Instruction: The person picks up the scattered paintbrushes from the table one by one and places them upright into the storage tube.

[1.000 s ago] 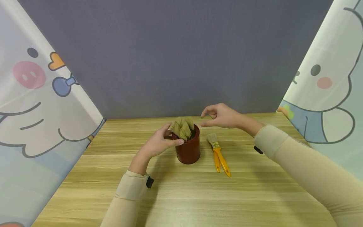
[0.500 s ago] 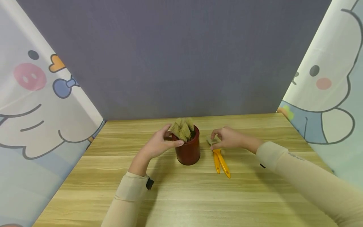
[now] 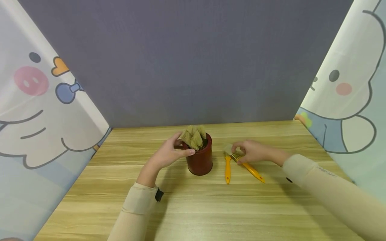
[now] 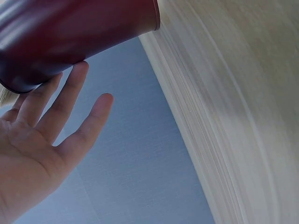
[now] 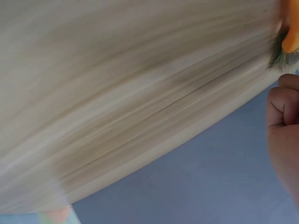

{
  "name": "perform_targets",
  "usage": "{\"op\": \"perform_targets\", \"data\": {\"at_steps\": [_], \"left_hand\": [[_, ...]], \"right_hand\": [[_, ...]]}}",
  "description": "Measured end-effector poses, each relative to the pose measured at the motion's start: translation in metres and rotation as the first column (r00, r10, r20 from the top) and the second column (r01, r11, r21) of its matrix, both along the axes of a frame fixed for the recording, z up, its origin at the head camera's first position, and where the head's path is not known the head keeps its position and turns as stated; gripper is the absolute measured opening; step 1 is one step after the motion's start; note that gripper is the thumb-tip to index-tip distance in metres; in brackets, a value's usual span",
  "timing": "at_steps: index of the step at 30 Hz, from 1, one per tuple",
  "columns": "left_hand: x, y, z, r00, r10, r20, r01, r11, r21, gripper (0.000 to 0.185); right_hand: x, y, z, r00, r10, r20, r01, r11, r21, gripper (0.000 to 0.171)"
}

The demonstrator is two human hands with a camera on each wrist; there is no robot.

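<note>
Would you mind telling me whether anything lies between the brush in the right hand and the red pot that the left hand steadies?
Yes: a second yellow-handled brush lies flat on the table, between the red pot and the brush that the right hand pinches near its ferrule. The left hand rests on the pot's rim, which is already crowded with bristles.

Glossy red cup (image 3: 200, 160) on matt wood-grain table (image 3: 193, 207)

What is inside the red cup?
Inside the red cup, several brushes stand bristles up, tan tufts showing above the rim. Their handles are hidden by the cup's wall, so the exact count is unclear.
</note>
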State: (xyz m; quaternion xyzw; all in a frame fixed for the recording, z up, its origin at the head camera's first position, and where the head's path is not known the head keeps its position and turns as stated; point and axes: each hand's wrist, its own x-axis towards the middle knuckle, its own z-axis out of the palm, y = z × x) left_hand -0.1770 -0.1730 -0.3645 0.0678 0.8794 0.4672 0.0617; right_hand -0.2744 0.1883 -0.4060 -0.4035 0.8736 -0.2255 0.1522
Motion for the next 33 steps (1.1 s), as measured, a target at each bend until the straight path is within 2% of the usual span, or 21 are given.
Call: {"op": "perform_targets", "data": {"at_steps": [4,11,14,19,25,29,33], "left_hand": [[0.000,-0.001,0.000,1.000,-0.001,-0.002,0.001,1.000,0.004,0.104],[0.001,0.001,0.002,1.000,-0.015,-0.003,0.015,1.000,0.011,0.100],[0.002,0.001,0.002,1.000,-0.014,0.001,0.014,1.000,0.017,0.100],[0.002,0.001,0.001,1.000,-0.010,0.002,0.010,1.000,0.021,0.100],[0.000,0.001,-0.002,1.000,-0.002,0.013,0.002,1.000,0.004,0.104],[-0.001,0.000,-0.003,1.000,-0.004,0.011,0.003,1.000,0.004,0.103],[-0.003,-0.002,-0.003,1.000,-0.011,-0.014,0.012,1.000,0.013,0.095]], "right_hand": [[-0.002,0.018,0.000,0.998,-0.043,0.048,0.042,0.999,0.014,0.033],[-0.009,0.046,-0.003,0.994,-0.076,0.076,0.076,0.997,0.007,0.037],[-0.012,0.050,-0.004,0.990,-0.127,0.057,0.127,0.992,0.001,0.034],[-0.017,0.047,-0.009,0.974,-0.227,-0.001,0.227,0.972,0.059,0.050],[-0.017,0.038,-0.017,0.965,-0.251,-0.078,0.258,0.961,0.101,0.048],[-0.016,0.035,-0.018,0.961,-0.262,-0.092,0.269,0.960,0.078,0.041],[-0.016,0.035,-0.018,0.965,-0.249,-0.085,0.253,0.967,0.037,0.041]]}}
